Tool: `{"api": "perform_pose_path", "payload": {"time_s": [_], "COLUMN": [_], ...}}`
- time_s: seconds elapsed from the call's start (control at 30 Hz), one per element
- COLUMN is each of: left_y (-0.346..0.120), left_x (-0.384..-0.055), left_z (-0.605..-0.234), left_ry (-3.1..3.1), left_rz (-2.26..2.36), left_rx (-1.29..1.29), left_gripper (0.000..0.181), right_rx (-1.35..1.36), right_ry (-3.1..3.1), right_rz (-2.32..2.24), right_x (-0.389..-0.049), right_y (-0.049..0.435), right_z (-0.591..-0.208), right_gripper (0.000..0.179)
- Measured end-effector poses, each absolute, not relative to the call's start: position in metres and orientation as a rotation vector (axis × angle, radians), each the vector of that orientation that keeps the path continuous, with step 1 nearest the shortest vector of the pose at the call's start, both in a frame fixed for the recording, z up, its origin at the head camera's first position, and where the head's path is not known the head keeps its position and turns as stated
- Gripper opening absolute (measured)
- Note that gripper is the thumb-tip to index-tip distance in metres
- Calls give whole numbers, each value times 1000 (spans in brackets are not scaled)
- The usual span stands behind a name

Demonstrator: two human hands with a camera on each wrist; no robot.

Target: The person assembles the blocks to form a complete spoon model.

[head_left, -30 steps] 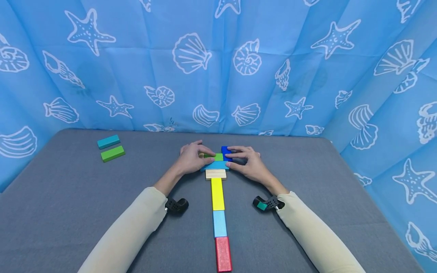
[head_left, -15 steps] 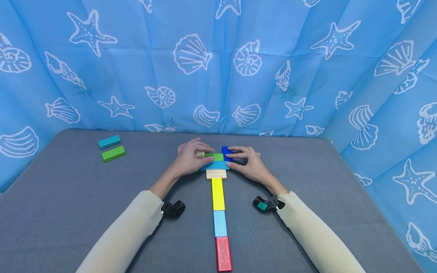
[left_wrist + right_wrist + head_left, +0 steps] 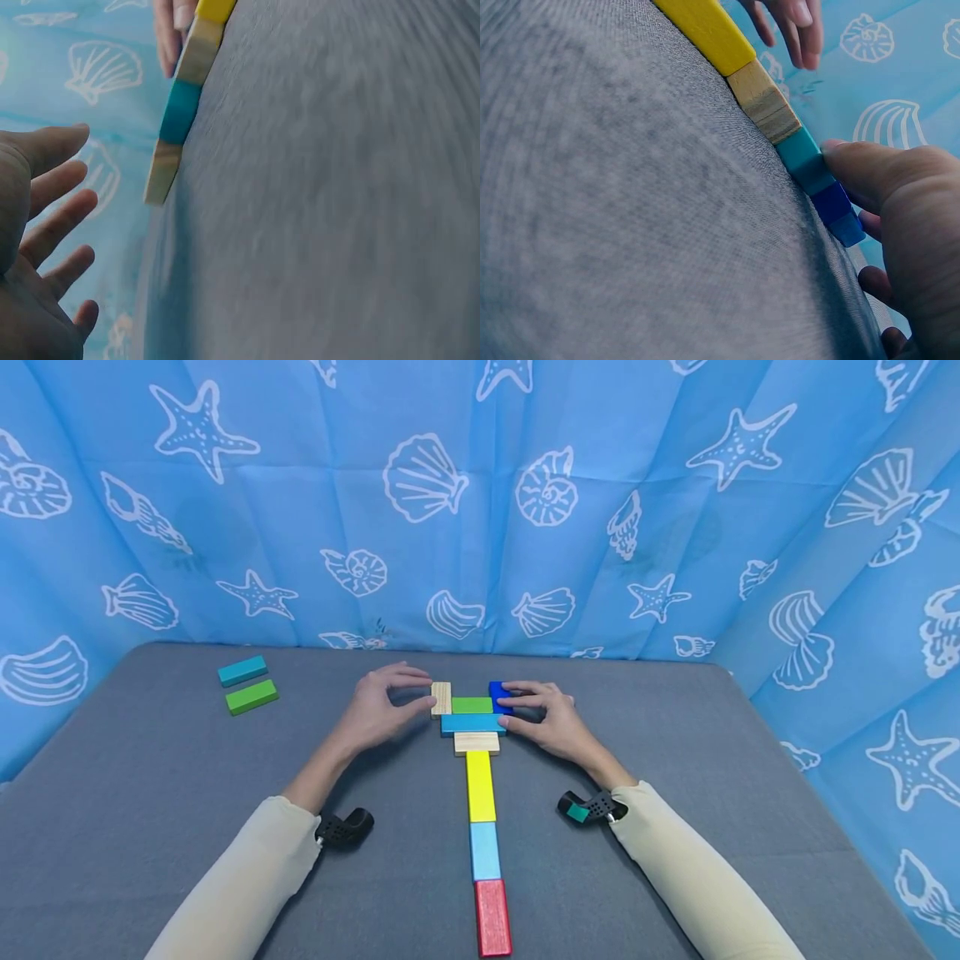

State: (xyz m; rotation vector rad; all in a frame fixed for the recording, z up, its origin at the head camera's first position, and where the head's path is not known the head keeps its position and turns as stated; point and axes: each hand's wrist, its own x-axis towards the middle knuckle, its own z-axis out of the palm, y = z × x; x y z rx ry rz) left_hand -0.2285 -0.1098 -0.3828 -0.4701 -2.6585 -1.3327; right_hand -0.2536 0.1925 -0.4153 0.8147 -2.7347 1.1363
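My left hand (image 3: pixel 377 711) stands just left of an upright plain wooden block (image 3: pixel 441 698), its fingers spread and apart from the block in the left wrist view. Straight fingers of my right hand (image 3: pixel 553 717) touch the dark blue block (image 3: pixel 497 695); its thumb lies at the right end of a blue block (image 3: pixel 472 723). Between the wooden and dark blue blocks sits a green block (image 3: pixel 472 705). Below the blue block come a second wooden block (image 3: pixel 476 742), a yellow block (image 3: pixel 481 787), a light blue block (image 3: pixel 485 852) and a red block (image 3: pixel 492 918), in one line.
At the back left of the grey tabletop (image 3: pixel 187 793), a loose teal block (image 3: pixel 242 671) and a loose green block (image 3: pixel 252 697) lie side by side. A blue curtain (image 3: pixel 337 510) with shell prints hangs behind the table.
My left hand has let go of the upright wooden block and drawn back to the left, so that block now shows fully. The right hand has stayed in place.
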Motion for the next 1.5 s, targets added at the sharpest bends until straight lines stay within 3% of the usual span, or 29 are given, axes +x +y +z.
{"api": "perform_pose_path", "payload": {"time_s": [0.7,1.5], "left_y": [-170,-249], "left_x": [-231,-221], "left_z": [-371,-369], "left_ry": [-2579,-2558], "left_rz": [-1283,-1205], "left_rx": [-385,-12], "left_gripper": [37,52], "right_rx": [818,806], "right_ry": [-2732,-2737], "right_rz": [1133,1119], "right_x": [-253,-252], "right_y": [193,192], "right_z": [-415,-414], "right_gripper": [36,35]}}
